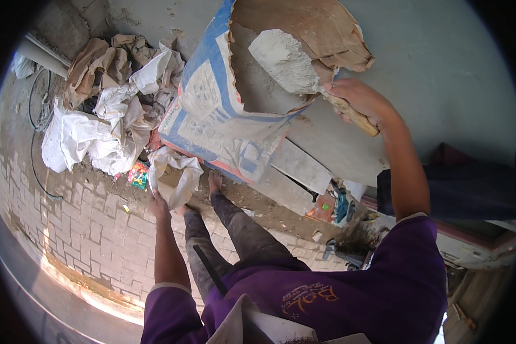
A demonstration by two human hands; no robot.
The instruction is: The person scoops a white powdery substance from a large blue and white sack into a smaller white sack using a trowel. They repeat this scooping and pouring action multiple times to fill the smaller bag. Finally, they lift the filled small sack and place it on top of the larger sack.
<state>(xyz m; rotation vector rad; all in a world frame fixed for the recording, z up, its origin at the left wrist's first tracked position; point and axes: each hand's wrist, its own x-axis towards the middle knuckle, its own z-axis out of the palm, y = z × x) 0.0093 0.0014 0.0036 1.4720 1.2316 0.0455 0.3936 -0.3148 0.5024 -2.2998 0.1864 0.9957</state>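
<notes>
Right hand [360, 102] gripped 1 wooden-handled trowel [351, 112] heaped with grey powder [284, 62] over 1 blue-white paper sack [211, 98]; left hand [159, 206] pinched 1 open white bag [184, 188].

Brick paving [92, 215] is spreading across the ground I am viewing from afar, with a strip of bare dirt [275, 217] edging it toward the wall. At left, a heap of crumpled white and brown sacks [83, 132] is covering the ground, a dark hose [42, 122] curling beside it. A green-and-red packet [138, 175] is lying by the heap's near edge, and a yellow scrap [126, 208] is resting on the bricks. Farther right, I am seeing a teal item [341, 207] sitting near an orange packet [322, 208], their undersides too cluttered to make out.
</notes>
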